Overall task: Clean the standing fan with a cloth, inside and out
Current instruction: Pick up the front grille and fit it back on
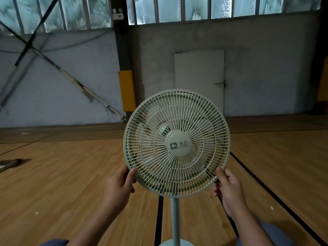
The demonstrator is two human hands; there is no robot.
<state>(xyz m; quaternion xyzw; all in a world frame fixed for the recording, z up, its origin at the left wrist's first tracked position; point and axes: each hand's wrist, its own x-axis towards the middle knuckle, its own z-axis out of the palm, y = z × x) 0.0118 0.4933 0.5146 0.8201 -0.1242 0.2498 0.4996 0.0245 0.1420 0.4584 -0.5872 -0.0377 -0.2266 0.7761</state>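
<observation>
A wooden floor [62, 183] with black lines stretches out ahead of me to a grey wall [266, 68], where a white door [198, 80] stands shut and a yellow panel [126, 90] runs up beside a dark post. High windows [195, 8] cross the top of the wall.

The fan [176, 142] stands straight in front of me, in the middle of the view. Its long axis is upright: a pale pole [174, 217] rises from a round base [170, 243] at the bottom edge to the head. The round grille [195, 110] faces me, tipped a little upward, with the badge [179, 145] at its centre and the blades [156, 114] showing behind the wires.

My left hand [118, 187] grips the lower left of the grille's rim, thumb on the front and fingers curled round behind. My right hand [229, 187] grips the lower right of the rim in the same way, thumb laid on the front wires. The two hands are well apart, one on each side of the pole.

At the bottom corners I see blue sleeves [273, 233].
</observation>
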